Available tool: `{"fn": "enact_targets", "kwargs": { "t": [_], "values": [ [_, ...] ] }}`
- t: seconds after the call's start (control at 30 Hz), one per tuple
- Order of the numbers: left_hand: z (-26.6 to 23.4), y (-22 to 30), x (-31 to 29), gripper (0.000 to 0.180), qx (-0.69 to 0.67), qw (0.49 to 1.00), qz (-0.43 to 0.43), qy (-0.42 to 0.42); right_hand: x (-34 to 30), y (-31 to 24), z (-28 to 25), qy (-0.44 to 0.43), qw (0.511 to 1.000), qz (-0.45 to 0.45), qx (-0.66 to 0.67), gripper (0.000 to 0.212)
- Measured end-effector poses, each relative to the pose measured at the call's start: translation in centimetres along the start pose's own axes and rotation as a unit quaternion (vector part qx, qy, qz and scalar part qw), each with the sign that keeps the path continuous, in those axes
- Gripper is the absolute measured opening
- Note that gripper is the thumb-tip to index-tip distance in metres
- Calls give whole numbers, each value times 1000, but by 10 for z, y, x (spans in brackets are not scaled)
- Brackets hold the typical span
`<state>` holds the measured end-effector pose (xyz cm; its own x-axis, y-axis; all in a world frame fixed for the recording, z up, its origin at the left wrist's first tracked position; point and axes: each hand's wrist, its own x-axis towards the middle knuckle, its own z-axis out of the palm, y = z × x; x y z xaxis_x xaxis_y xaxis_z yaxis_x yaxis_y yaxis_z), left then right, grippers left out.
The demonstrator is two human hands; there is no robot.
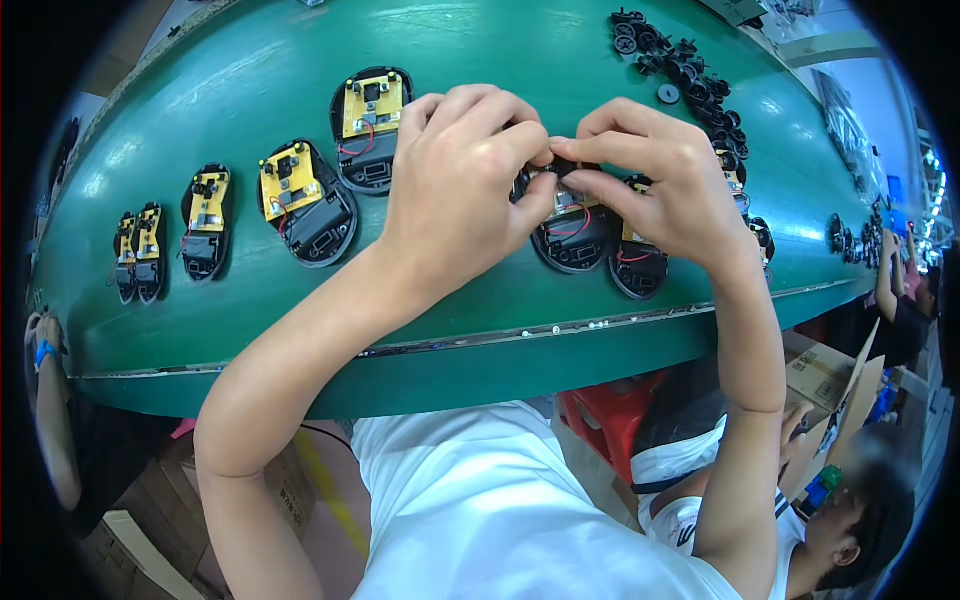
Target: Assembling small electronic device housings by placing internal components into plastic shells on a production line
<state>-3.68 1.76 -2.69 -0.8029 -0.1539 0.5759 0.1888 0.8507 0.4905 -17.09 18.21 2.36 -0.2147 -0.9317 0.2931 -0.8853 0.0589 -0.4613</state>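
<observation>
On the green table, my left hand (455,185) and my right hand (665,175) meet with thumbs and forefingers pinched. A small black part (568,168) shows between the fingertips, mostly covered by them. Directly below is an open computer mouse base (572,250) with a red wire; its upper half is hidden by my fingers. Beside it lies another mouse base (640,270), partly under my right hand. To the left of my left hand is a mouse base (372,130) with a yellow circuit board.
More mouse bases (308,215) lie in a row to the left. At the far right is a pile of black wheels (690,75). A seated person (840,530) is at lower right near a cardboard box (820,375) and a red stool (615,415). Another person's hand (45,335) is at far left.
</observation>
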Motion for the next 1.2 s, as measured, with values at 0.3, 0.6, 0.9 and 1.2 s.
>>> {"fn": "enact_targets", "kwargs": {
  "t": [0.3, 0.6, 0.9, 1.2],
  "values": [
    [0, -5, 2, 16, -15, 1000, 19, -5, 16, -1, -6, -48, 997, 5, -67, 21],
    [5, 2, 3, 17, -6, 1000, 18, 7, 4, 1, -9, -52, 953, 225, 197, 19],
    [-27, 5, 15, 30, -32, 999, 37, -19, -21, 26, -27, 146, 974, 174, -16, 18],
    [-81, -34, 29, 19, 22, 993, 31, -108, -17, 69, -37, 84, 962, 233, -117, 24]
  ]
}}
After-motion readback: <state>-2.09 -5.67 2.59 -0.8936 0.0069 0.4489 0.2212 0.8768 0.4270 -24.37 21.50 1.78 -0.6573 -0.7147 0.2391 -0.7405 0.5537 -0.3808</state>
